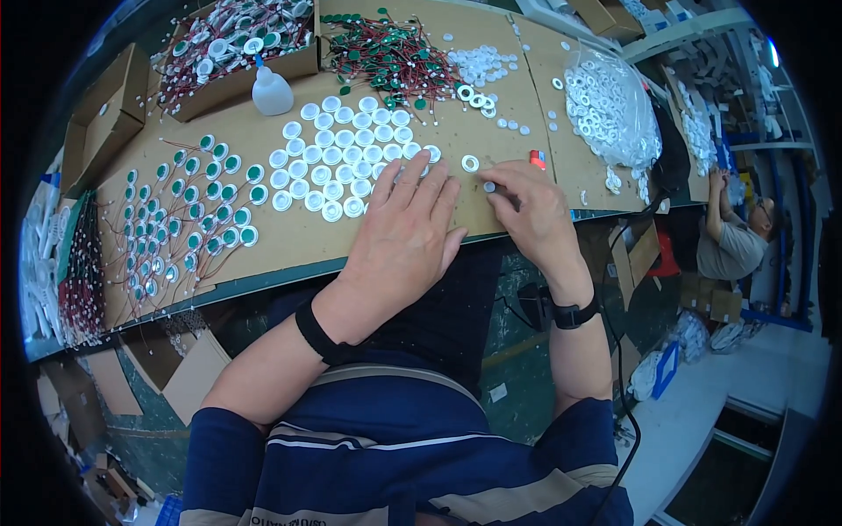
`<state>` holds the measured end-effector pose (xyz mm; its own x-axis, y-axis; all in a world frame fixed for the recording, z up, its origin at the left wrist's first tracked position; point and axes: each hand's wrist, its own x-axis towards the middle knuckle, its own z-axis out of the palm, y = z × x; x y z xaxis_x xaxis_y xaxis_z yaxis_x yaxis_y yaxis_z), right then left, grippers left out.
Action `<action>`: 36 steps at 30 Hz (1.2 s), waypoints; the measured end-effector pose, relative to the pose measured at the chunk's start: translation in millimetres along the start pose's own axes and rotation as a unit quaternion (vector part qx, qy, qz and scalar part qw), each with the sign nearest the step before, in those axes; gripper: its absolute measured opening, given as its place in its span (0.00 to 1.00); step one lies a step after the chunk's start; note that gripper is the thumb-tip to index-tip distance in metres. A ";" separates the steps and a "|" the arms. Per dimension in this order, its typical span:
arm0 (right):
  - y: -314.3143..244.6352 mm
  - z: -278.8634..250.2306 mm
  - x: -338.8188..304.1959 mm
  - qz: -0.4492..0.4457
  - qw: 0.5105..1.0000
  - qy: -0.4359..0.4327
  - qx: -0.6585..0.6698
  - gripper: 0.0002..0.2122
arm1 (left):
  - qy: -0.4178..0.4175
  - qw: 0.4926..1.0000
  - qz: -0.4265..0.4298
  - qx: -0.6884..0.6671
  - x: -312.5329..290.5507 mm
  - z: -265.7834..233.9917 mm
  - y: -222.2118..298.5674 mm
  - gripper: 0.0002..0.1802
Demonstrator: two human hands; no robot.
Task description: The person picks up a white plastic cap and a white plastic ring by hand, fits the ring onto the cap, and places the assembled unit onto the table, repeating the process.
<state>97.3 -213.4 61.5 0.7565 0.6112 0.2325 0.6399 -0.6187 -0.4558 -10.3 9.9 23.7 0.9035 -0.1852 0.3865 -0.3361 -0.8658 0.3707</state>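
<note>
My left hand (405,219) lies flat with its fingers stretched over the right edge of a group of round white caps (353,155); the fingertips touch or cover some of them. To its right, my right hand (535,210) is closed in a pinch, with a small white disc (489,187) showing between thumb and forefinger. Just beyond that pinch, a white ring (470,163) lies by itself on the brown tabletop (421,215). A red-and-white object (537,159) sits behind the right hand, partly covered by it.
White caps with green discs and red wires (189,202) spread at left. A squeeze bottle (272,91), a pile of wired green discs (377,57) and small white discs (481,66) lie farther back. A bag of rings (610,110) stands right; another person (737,237) is beyond.
</note>
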 end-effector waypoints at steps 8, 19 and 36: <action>-3.6 -0.4 -1.6 0.067 0.997 -0.020 -0.014 0.12 | -0.001 1.000 0.000 0.000 1.1 -0.5 0.9 0.34; -1.2 5.8 29.7 0.026 0.999 0.017 0.015 0.10 | 0.001 1.000 0.003 0.003 1.3 -0.7 0.6 0.34; -4.2 7.0 30.4 -0.004 1.000 -0.025 0.006 0.09 | -0.018 1.000 -0.017 -0.006 1.8 -3.0 1.8 0.36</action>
<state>116.6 -188.7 64.5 0.7432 0.6406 0.1931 0.6444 -0.6075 -0.4645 -10.0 9.4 27.6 0.9236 -0.1726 0.3422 -0.3076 -0.8666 0.3930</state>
